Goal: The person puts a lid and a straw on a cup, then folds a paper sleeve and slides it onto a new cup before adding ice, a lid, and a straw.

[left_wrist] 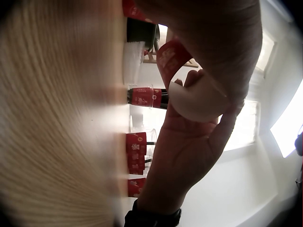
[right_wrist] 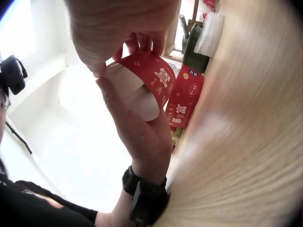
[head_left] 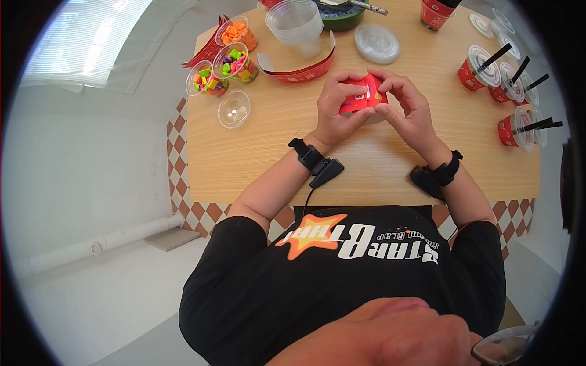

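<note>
A red printed paper cup sleeve (head_left: 367, 96), pale on its inner side, is held up off the wooden table in front of the chest. In the right wrist view the sleeve (right_wrist: 150, 75) bends round into a loop. My left hand (head_left: 337, 108) pinches it from the left, fingers over its top and thumb beneath. From the other side my right hand (head_left: 410, 108) pinches it, its thumb tip close to the left thumb. The left wrist view shows the pale inside of the sleeve (left_wrist: 199, 99) between both hands.
Beyond the hands lie another curved red sleeve (head_left: 302, 74), stacked clear cups (head_left: 294, 21), stacked lids (head_left: 377, 44) and a green bowl (head_left: 342, 23). Cups of coloured pieces (head_left: 237, 64) and a clear lid (head_left: 234, 109) sit left. Several red-sleeved cups with black straws (head_left: 479, 68) stand right.
</note>
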`<state>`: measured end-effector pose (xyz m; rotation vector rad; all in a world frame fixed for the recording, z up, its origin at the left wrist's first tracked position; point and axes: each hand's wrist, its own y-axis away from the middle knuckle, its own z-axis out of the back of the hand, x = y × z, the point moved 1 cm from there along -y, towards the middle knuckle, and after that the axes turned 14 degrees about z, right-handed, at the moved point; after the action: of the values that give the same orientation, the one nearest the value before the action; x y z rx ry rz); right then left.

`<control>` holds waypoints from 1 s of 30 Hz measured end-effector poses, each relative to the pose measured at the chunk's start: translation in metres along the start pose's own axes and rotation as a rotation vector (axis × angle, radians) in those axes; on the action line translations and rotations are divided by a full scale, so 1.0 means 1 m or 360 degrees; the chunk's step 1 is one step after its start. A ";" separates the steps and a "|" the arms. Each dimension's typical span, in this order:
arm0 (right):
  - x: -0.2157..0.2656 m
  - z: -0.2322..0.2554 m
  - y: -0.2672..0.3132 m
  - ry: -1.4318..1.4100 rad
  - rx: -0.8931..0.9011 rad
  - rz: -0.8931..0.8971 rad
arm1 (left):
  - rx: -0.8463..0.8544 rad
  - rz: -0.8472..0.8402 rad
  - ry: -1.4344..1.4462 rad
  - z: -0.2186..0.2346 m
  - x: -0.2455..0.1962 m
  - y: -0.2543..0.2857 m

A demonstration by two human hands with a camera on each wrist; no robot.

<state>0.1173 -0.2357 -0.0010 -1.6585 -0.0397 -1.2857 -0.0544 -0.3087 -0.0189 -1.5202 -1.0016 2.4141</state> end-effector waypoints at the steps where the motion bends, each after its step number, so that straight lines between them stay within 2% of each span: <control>1: 0.000 0.000 0.000 0.0005 0.0007 -0.0001 | -0.0004 0.0000 -0.0001 0.000 0.000 0.000; 8: -0.001 0.000 0.000 0.0040 0.0011 0.0012 | 0.0045 0.0005 0.0010 0.001 -0.003 0.000; 13: 0.001 -0.001 -0.001 0.0156 0.0042 0.0053 | -0.0020 -0.0029 0.0151 -0.003 0.002 0.002; 30: 0.002 0.000 0.000 0.0159 0.0003 0.0107 | -0.0016 -0.0110 0.0038 0.001 0.000 0.000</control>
<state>0.1184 -0.2371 0.0006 -1.5791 0.0746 -1.3148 -0.0554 -0.3097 -0.0188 -1.4888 -1.0454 2.3421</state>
